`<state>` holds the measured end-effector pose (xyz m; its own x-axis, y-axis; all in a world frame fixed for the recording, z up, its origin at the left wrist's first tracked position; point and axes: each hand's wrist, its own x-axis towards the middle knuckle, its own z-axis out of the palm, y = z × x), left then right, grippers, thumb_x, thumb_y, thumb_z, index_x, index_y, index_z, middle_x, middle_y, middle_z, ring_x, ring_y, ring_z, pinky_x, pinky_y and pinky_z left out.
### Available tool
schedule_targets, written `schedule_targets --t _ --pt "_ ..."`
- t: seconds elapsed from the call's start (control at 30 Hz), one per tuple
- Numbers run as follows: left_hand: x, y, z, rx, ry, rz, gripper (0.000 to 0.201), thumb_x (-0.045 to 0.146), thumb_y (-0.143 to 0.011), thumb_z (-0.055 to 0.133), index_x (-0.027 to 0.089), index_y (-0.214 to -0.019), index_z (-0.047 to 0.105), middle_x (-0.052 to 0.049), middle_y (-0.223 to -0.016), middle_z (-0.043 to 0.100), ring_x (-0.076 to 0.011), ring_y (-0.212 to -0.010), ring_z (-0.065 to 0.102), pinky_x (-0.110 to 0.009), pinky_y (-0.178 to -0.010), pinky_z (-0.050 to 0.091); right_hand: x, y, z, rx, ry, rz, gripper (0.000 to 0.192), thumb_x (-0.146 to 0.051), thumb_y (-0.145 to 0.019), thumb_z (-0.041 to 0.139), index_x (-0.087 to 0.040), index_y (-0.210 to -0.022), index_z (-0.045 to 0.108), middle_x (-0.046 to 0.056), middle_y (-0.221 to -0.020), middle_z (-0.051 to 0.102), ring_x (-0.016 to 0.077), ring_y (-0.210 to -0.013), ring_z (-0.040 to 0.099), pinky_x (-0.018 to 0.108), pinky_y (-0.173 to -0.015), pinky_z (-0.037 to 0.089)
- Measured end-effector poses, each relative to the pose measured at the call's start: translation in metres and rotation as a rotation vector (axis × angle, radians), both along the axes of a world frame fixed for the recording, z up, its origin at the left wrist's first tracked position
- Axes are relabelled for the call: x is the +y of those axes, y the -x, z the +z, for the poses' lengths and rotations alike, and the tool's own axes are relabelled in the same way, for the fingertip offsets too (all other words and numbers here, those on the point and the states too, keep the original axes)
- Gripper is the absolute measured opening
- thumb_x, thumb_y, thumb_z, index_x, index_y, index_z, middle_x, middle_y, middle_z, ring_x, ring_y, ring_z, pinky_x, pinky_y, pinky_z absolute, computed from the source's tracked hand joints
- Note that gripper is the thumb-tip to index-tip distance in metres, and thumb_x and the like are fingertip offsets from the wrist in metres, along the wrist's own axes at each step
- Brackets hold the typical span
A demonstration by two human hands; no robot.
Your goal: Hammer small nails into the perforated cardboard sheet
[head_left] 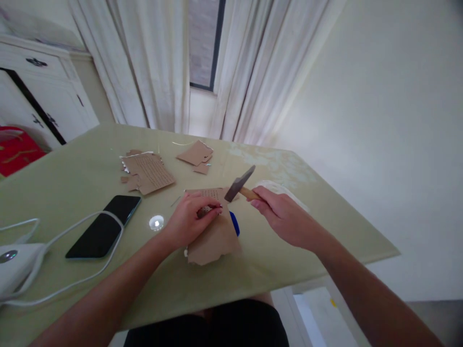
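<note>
Pinching a small nail (208, 210) on cardboard (213, 236) with left hand (188, 221), right hand (285, 217) gripping hammer (239, 184); likely risking struck fingertips.

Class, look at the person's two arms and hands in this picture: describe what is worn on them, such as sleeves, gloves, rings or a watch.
Both forearms are bare up to the picture's edge, with no sleeves in view. The left hand and the right hand wear no gloves. No watch or bracelet shows on either wrist, and no ring can be made out on the fingers, though the picture is too soft to be sure.
</note>
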<state>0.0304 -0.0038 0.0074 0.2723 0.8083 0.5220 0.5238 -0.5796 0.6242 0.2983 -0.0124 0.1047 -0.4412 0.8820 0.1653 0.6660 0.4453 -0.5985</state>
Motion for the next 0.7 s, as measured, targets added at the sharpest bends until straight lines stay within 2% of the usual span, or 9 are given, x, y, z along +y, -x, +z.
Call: schedule_targets --t 0.07,0.17,0.27,0.4,0.57,0.7 --pt "0.001 0.000 -0.001 -0.009 -0.006 -0.012 0.014 0.031 -0.102 0.071 0.025 -0.101 0.084 -0.002 -0.081 0.079 -0.0205 -0.079 0.068 -0.036 -0.083 0.047 -0.005 0.000 0.017 -0.209 -0.065 0.004 0.026 -0.035 -0.112 0.056 -0.024 -0.089 0.057 0.001 -0.075 0.058 0.0196 -0.072 0.053 0.033 -0.068 0.028" --pt "0.003 0.000 -0.004 -0.027 -0.008 -0.019 0.016 0.033 -0.101 0.071 0.024 -0.100 0.084 -0.003 -0.085 0.081 -0.0206 -0.081 0.069 -0.036 -0.084 0.046 -0.010 0.011 0.029 -0.299 -0.090 -0.022 0.030 -0.038 -0.115 0.050 -0.024 -0.088 0.052 0.000 -0.074 0.057 0.0202 -0.070 0.054 0.033 -0.067 0.026" --pt "0.005 -0.001 -0.005 -0.042 -0.003 -0.014 0.015 0.032 -0.100 0.072 0.024 -0.098 0.084 -0.002 -0.082 0.079 -0.0202 -0.078 0.068 -0.036 -0.085 0.046 -0.015 0.024 0.029 -0.319 -0.103 -0.057 0.029 -0.037 -0.116 0.047 -0.024 -0.091 0.052 0.000 -0.075 0.059 0.0207 -0.072 0.056 0.033 -0.067 0.026" --pt "0.005 -0.001 -0.005 -0.018 0.007 -0.020 0.012 0.028 -0.099 0.072 0.024 -0.094 0.083 -0.002 -0.078 0.076 -0.0211 -0.079 0.067 -0.036 -0.086 0.045 -0.019 0.034 0.030 -0.442 -0.085 -0.028 0.027 -0.034 -0.115 0.048 -0.023 -0.092 0.054 0.003 -0.081 0.062 0.0212 -0.076 0.057 0.033 -0.068 0.025" --pt "0.004 -0.001 -0.003 -0.023 0.022 -0.039 0.015 0.031 -0.100 0.071 0.025 -0.098 0.084 -0.003 -0.085 0.081 -0.0222 -0.083 0.069 -0.039 -0.090 0.045 -0.017 0.036 0.040 -0.289 -0.122 -0.123 0.029 -0.034 -0.115 0.048 -0.023 -0.088 0.051 0.000 -0.076 0.058 0.0189 -0.071 0.054 0.031 -0.068 0.027" --pt "0.003 -0.001 -0.001 -0.028 0.033 -0.054 0.016 0.029 -0.099 0.070 0.024 -0.094 0.084 -0.003 -0.085 0.081 -0.0217 -0.081 0.069 -0.039 -0.088 0.046 -0.014 0.034 0.031 -0.370 -0.069 -0.085 0.028 -0.032 -0.114 0.049 -0.023 -0.087 0.052 0.000 -0.077 0.058 0.0196 -0.074 0.054 0.032 -0.068 0.027"
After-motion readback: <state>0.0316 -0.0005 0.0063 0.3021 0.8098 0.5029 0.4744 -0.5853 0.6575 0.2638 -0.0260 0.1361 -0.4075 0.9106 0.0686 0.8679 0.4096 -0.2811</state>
